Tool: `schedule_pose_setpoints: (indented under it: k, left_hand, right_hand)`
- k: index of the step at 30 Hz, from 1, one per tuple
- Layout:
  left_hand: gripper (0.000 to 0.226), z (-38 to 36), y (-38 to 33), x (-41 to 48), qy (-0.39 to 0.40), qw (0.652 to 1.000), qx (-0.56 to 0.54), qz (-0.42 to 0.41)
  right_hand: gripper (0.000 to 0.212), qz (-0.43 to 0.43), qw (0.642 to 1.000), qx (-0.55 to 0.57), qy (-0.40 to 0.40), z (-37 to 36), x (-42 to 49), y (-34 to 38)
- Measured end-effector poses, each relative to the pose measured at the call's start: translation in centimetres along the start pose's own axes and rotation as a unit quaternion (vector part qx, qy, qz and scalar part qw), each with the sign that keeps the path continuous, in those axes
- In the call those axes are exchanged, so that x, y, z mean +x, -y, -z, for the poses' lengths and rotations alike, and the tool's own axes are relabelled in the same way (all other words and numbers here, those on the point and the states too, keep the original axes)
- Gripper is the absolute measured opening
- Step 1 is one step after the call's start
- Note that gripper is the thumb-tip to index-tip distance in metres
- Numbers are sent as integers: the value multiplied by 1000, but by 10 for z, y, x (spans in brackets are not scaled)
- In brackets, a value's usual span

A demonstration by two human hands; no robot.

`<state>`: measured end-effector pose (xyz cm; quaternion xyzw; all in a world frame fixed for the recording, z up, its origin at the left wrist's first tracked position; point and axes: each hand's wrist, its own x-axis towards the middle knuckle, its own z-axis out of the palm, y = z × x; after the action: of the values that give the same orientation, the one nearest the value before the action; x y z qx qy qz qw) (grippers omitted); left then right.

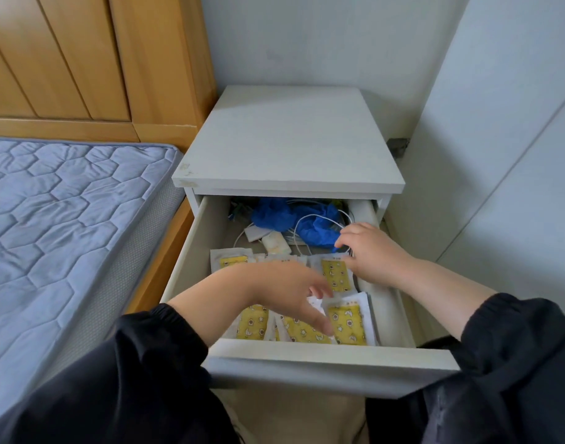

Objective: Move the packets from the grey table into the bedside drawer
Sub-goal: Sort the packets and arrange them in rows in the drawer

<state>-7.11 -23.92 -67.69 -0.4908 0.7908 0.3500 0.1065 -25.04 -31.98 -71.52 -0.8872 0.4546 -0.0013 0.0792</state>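
Observation:
The bedside drawer (332,357) stands pulled out under the white nightstand top. Several white packets with yellow patterned fronts (347,325) lie flat across its front half. My left hand (284,293) hovers over them with fingers spread and pointing down, holding nothing that I can see. My right hand (371,251) reaches in from the right. Its fingers are curled at the far edge of one packet (337,274), next to a white cable; whether it grips anything is unclear. The grey table is out of view.
At the back of the drawer lie crumpled blue gloves (281,216), a white cable (319,219) and small white items. The nightstand top (290,139) is bare. A bed with a blue quilted mattress (66,219) is at the left, white walls behind and at the right.

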Motion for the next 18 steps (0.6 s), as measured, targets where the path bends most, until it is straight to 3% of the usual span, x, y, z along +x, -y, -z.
schedule_pose_setpoints:
  k: [4, 6, 12, 16, 18]
  left_hand:
    - [85, -12, -19, -4, 120, 992, 37, -14]
    - [84, -21, -21, -2, 132, 988, 72, -13]
    - [70, -24, -15, -3, 47, 992, 115, -30]
    - [72, -20, -10, -8, -66, 987, 143, -24]
    - [75, -16, -3, -7, -130, 978, 165, -9]
  right_hand:
    - [32, -23, 998, 59, -17, 3, -15, -4]
    - [32, -27, 997, 75, -17, 1, -20, -5]
    - [29, -39, 990, 138, -21, 7, -27, -2]
    - [24, -30, 982, 186, 6, 20, -34, 4]
    - [32, -22, 983, 183, 20, 25, -38, 7]
